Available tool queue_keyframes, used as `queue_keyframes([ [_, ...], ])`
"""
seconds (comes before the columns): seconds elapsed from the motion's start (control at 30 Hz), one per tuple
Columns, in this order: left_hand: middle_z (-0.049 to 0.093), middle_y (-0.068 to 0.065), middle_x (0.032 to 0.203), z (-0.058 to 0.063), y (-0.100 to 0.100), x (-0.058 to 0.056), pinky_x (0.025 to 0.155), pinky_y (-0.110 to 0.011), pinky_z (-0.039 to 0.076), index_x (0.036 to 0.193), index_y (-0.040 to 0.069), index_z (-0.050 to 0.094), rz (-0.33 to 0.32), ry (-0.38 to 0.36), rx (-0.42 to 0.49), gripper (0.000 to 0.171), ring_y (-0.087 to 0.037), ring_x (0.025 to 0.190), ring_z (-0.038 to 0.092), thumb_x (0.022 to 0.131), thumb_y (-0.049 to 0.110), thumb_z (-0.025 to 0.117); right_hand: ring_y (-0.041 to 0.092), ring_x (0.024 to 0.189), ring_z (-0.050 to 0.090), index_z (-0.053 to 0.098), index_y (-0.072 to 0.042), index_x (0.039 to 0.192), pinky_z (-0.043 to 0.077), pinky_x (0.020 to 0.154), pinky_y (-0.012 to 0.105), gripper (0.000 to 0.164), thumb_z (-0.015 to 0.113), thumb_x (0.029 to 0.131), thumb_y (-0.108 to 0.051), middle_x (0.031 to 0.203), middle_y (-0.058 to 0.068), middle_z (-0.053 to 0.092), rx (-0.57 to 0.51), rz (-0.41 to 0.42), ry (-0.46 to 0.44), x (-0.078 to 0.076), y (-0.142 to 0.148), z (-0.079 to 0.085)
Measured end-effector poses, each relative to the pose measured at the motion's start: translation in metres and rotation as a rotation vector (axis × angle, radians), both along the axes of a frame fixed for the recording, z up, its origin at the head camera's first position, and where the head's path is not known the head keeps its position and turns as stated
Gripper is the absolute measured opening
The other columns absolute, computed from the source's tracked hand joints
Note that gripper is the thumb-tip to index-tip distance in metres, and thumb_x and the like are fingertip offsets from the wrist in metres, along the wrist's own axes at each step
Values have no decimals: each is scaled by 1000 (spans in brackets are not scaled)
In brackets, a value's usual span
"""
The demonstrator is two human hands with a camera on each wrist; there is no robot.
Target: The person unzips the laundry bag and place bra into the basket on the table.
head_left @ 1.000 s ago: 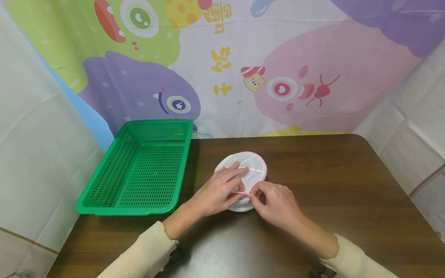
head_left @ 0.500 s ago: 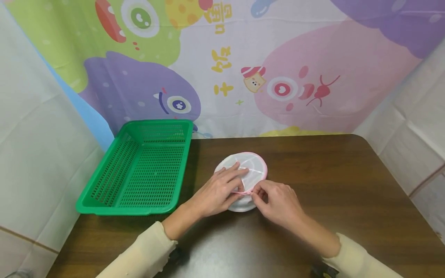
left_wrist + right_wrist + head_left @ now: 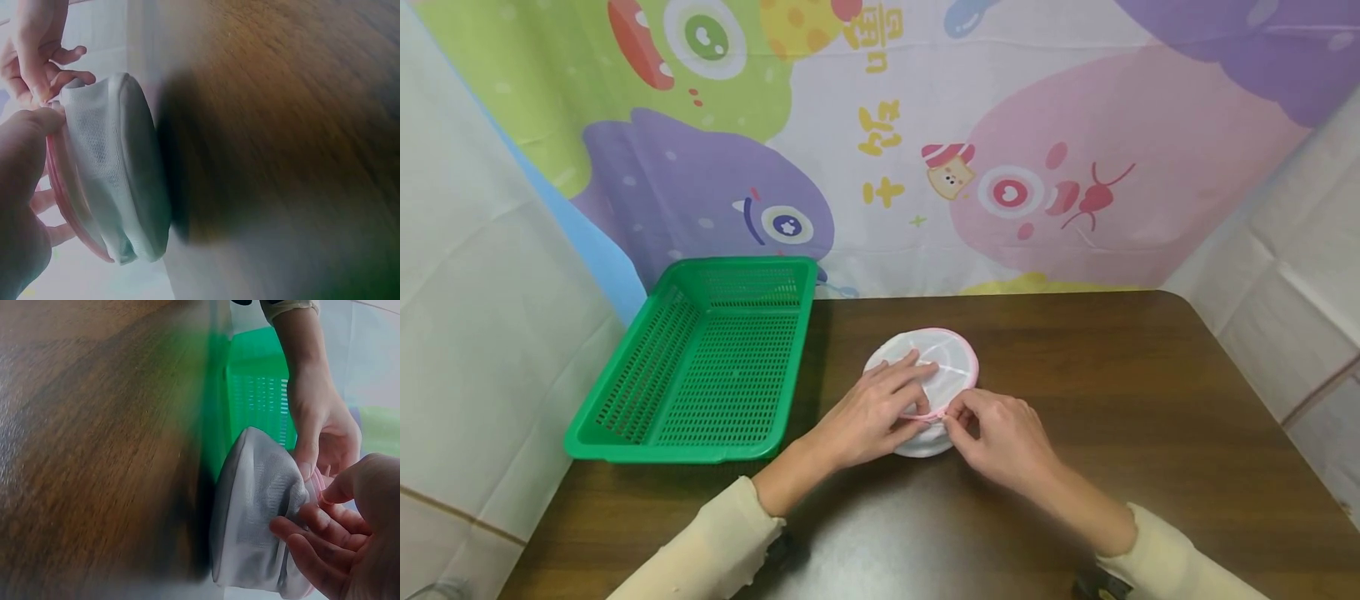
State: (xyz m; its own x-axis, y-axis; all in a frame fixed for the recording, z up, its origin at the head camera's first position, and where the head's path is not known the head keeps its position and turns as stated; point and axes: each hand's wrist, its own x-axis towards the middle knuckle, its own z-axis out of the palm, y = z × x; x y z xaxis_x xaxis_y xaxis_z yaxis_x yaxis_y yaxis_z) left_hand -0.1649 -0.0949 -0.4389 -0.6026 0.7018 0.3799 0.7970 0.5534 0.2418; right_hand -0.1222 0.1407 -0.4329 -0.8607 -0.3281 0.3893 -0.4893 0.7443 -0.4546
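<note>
A round white mesh laundry bag (image 3: 951, 379) with a pink zipper (image 3: 934, 414) round its top edge sits on the table. My left hand (image 3: 880, 408) lies over its top, outer fingers spread on the mesh, while thumb and bent index finger pinch the edge by the zipper. At the front right of that edge, my right hand (image 3: 1000, 433) pinches the zipper's small pull between thumb and index finger. In the right wrist view the bag's grey-looking mesh side (image 3: 256, 506) stands puffed up, with the other right fingers close against it. The left wrist view shows the left thumb (image 3: 47, 122) pressing the rim.
A green plastic basket (image 3: 801, 367) with slotted walls stands left of the bag, beyond the left forearm. The brown wooden table (image 3: 1112, 375) reaches back to a printed cartoon cloth (image 3: 880, 233). Pale walls flank both sides.
My right hand has shifted slightly right along the bag's edge with the zipper pull. The left hand keeps its place on the bag.
</note>
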Motion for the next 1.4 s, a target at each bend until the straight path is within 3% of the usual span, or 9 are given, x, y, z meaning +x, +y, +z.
queue_keyframes([
  [0.27,69,-11,160,1,3,0,124,-67,52,103,16,72,-4,14,4,23,-43,159,57,97,26,91,11,64,67,76,-14,87,47,60,21,10,83,91,-8,74,-6,72,-18,22,15,1,-3,-1],
  [0.83,66,-10,165,2,-2,0,127,-66,49,100,15,66,8,-32,-45,24,-41,162,54,98,22,89,6,64,62,75,-16,86,45,60,23,12,85,91,-10,74,-7,71,-1,-8,35,-1,1,-1],
  [1.03,67,-11,163,1,-3,0,126,-64,51,102,15,66,3,2,-38,24,-41,161,56,98,21,89,2,64,59,75,-16,86,45,60,23,12,85,91,-10,74,-8,70,-6,-7,27,-1,2,0],
  [1.23,68,-12,162,1,-2,0,123,-65,53,106,16,69,-1,23,-6,23,-41,159,58,98,25,89,9,64,64,76,-15,87,46,60,22,11,84,92,-9,74,-6,71,-12,8,24,0,-1,2],
  [1.4,69,-12,161,1,1,1,123,-67,53,107,16,71,-6,26,15,24,-41,158,59,98,27,90,7,65,64,76,-14,87,46,60,21,11,84,91,-8,75,-6,72,-16,23,33,1,-4,2],
])
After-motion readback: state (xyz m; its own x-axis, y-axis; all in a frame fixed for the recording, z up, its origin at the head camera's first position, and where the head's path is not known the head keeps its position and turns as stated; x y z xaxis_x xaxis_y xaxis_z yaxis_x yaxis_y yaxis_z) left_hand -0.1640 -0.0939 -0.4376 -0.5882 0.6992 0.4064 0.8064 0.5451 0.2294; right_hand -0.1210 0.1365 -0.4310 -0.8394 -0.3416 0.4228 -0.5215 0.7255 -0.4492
